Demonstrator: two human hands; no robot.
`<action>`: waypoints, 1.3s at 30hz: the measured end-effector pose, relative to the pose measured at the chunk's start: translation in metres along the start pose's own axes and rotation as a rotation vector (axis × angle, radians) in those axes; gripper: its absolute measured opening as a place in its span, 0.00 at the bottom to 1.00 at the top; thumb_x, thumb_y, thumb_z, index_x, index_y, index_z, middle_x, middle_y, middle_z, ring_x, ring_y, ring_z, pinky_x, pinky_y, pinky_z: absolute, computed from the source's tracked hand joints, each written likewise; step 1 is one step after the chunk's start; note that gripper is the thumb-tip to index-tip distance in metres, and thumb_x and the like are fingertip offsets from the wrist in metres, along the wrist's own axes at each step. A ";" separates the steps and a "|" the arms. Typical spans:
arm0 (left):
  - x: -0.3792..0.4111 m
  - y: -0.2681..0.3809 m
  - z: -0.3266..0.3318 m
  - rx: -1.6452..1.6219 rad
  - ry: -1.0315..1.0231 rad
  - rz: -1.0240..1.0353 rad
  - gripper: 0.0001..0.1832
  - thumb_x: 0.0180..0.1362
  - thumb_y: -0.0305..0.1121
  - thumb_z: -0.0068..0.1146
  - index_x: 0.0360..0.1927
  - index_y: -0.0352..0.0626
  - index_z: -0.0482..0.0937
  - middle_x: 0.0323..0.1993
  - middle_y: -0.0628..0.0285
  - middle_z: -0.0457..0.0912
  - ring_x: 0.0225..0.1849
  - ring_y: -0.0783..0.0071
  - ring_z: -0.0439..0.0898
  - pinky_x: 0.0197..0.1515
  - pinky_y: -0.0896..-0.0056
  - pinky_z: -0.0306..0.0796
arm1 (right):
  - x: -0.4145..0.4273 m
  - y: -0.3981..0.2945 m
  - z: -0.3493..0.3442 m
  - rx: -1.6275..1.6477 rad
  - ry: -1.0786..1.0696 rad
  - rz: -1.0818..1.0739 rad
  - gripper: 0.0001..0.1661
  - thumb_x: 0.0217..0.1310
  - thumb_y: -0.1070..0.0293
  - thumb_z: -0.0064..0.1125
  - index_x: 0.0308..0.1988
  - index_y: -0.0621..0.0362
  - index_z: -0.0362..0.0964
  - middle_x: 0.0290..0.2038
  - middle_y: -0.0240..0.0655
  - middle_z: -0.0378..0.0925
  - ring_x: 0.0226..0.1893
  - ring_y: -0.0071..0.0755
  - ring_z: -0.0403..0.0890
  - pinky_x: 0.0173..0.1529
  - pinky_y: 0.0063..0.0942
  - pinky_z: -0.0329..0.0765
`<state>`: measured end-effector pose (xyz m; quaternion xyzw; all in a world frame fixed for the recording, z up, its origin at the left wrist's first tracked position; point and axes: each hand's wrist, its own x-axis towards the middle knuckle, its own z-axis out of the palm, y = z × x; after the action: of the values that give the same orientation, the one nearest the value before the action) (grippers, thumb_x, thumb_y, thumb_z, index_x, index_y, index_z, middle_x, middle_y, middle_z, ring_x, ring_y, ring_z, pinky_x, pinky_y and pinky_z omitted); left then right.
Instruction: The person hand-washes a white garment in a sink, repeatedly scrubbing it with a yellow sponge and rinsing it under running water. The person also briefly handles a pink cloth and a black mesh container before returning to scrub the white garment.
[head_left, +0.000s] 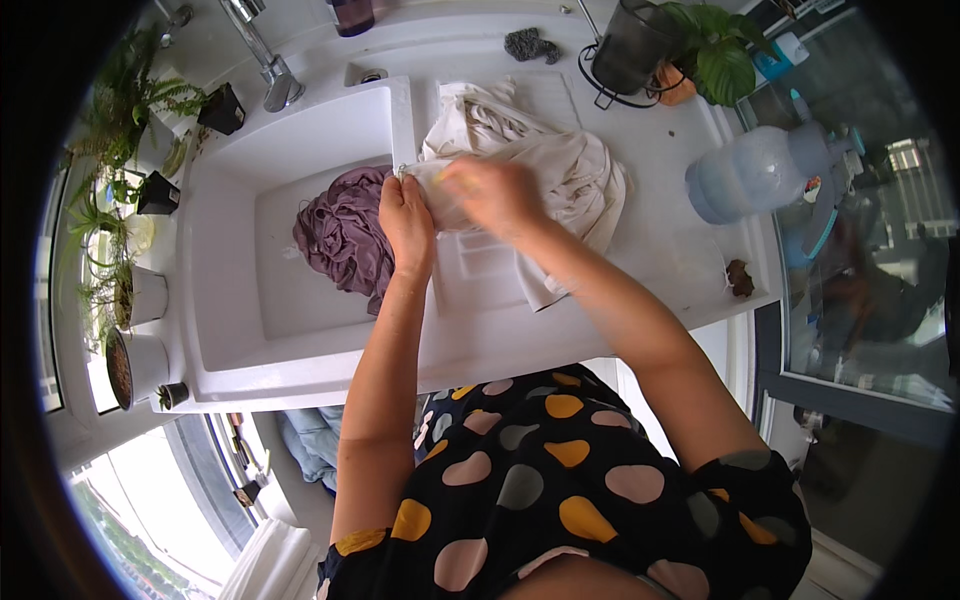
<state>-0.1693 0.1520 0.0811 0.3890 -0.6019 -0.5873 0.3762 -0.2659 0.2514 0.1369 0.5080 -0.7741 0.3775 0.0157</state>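
Note:
A cream-white cloth (577, 172) lies bunched over the ribbed washboard (480, 259) of a white laundry sink. My left hand (407, 221) grips one end of it at the divider beside the basin, thumb on top. Over the stretched part of the cloth is my right hand (495, 195), blurred by motion. Something yellowish shows at its fingertips, too smeared to name, and whether the hand holds it is unclear. Left of my left hand, a crumpled mauve cloth (345, 225) rests in the basin (292, 322), partly hidden by that hand.
A chrome faucet (281, 82) rises behind the basin. Potted plants (142, 292) line the left edge. At the back stand a dark scouring pad (531, 45) and a dark grey cup (634, 49) in a wire holder. A translucent plastic bottle (742, 176) lies at right.

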 end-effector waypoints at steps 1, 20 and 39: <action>0.002 0.001 -0.003 -0.079 0.026 0.003 0.12 0.62 0.32 0.43 0.25 0.36 0.69 0.20 0.69 0.68 0.24 0.85 0.62 0.27 0.78 0.60 | -0.002 -0.003 0.014 -0.099 -0.058 -0.124 0.06 0.52 0.62 0.59 0.32 0.47 0.75 0.21 0.35 0.76 0.21 0.37 0.78 0.26 0.33 0.73; 0.052 0.049 -0.029 -0.515 0.033 -0.181 0.11 0.61 0.30 0.44 0.24 0.36 0.70 0.22 0.66 0.71 0.23 0.78 0.69 0.27 0.75 0.67 | -0.024 0.060 -0.039 -0.325 -0.087 0.083 0.06 0.51 0.59 0.59 0.32 0.43 0.75 0.21 0.33 0.76 0.24 0.39 0.78 0.29 0.34 0.74; 0.025 0.018 0.043 0.472 -0.084 0.529 0.21 0.47 0.41 0.65 0.36 0.33 0.75 0.32 0.53 0.79 0.35 0.61 0.78 0.39 0.67 0.71 | -0.056 0.118 -0.099 0.081 -0.054 0.457 0.12 0.54 0.62 0.59 0.35 0.59 0.76 0.28 0.35 0.80 0.27 0.24 0.80 0.34 0.21 0.73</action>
<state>-0.2196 0.1478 0.0981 0.2712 -0.8159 -0.3296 0.3899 -0.3687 0.3778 0.1180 0.3298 -0.8534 0.3881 -0.1112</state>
